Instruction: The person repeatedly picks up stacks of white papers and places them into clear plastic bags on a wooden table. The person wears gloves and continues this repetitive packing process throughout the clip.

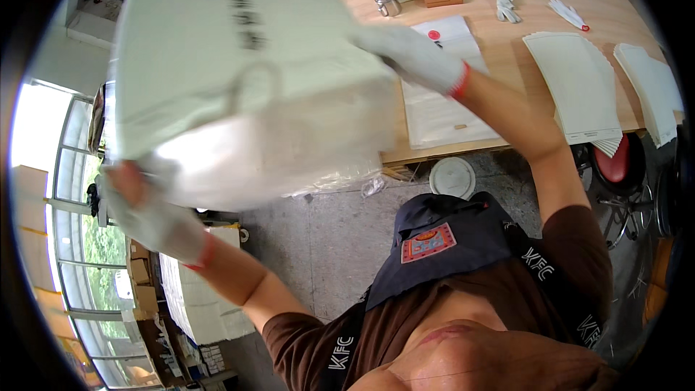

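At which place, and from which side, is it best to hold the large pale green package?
Probably at its opposite side edges, one hand from the left and one from the right, since the pale green package is broad and held up in the air. The left hand is at its near-left corner, the right hand at its right edge.

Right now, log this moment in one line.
left hand: holding pale bag, lower-left corner | right hand: holding its right edge | bag: motion-blurred | table: metal cup, loose gloves, paper stack
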`<state>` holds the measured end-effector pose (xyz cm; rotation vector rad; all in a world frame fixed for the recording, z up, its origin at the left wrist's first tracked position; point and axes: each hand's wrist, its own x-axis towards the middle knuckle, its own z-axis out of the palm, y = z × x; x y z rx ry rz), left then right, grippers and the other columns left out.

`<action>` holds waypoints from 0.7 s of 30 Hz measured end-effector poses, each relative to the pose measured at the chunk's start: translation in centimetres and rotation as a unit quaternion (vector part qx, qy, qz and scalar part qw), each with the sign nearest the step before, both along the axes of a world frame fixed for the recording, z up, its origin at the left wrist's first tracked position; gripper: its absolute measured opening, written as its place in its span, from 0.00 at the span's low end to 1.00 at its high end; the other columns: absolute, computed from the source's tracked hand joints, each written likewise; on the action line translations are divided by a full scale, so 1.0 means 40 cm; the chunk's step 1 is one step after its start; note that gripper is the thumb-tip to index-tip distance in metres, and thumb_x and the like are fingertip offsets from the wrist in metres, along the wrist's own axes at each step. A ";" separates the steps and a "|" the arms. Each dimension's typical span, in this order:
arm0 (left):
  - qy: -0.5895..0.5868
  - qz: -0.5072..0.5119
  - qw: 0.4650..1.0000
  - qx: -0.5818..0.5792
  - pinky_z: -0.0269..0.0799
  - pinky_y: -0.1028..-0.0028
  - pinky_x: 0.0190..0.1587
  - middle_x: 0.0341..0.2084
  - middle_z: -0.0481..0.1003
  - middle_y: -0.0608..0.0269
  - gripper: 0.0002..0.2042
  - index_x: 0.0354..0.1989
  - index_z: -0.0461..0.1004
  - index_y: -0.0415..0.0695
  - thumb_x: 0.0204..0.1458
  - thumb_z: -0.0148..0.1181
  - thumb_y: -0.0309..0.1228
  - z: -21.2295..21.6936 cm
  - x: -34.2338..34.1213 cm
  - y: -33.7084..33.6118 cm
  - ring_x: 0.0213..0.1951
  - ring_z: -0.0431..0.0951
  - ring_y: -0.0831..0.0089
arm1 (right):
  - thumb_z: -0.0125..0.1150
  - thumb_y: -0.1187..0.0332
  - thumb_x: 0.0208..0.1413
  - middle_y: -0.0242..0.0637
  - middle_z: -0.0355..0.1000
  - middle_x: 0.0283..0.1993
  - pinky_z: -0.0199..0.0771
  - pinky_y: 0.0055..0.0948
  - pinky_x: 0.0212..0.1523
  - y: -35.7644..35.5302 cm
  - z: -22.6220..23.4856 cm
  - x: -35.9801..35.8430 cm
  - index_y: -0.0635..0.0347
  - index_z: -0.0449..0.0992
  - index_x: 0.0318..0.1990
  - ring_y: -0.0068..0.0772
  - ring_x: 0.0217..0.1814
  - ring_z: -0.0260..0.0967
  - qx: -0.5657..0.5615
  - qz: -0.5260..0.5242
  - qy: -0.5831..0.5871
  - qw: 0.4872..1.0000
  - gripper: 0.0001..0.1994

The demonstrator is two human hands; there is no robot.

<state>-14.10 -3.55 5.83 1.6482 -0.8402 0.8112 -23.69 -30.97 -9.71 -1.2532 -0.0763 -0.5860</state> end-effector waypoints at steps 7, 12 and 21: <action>0.085 0.080 0.990 0.080 0.62 0.72 0.54 0.51 0.69 0.53 0.23 0.56 0.65 0.35 0.56 0.48 0.38 0.051 0.418 0.143 0.52 0.68 0.64 | 0.61 0.50 0.51 0.34 0.65 0.14 0.55 0.22 0.12 0.054 0.291 0.215 0.60 0.73 0.23 0.20 0.09 0.54 -0.167 0.044 0.062 0.983 0.21; -0.070 0.158 0.985 0.008 0.57 0.67 0.60 0.58 0.61 0.47 0.28 0.62 0.54 0.35 0.61 0.41 0.43 -0.342 0.516 0.285 0.57 0.63 0.57 | 0.50 0.40 0.54 0.34 0.69 0.17 0.57 0.16 0.12 0.056 0.199 0.105 0.59 0.74 0.23 0.17 0.10 0.58 -0.236 0.045 0.096 0.966 0.28; 0.161 -0.361 0.843 0.365 0.71 0.66 0.39 0.37 0.75 0.57 0.11 0.42 0.73 0.43 0.51 0.57 0.31 -1.267 0.016 -0.061 0.39 0.75 0.63 | 0.50 0.52 0.58 0.27 0.72 0.24 0.67 0.17 0.20 0.133 -0.529 -0.288 0.58 0.73 0.32 0.17 0.20 0.65 0.105 0.012 0.355 0.929 0.17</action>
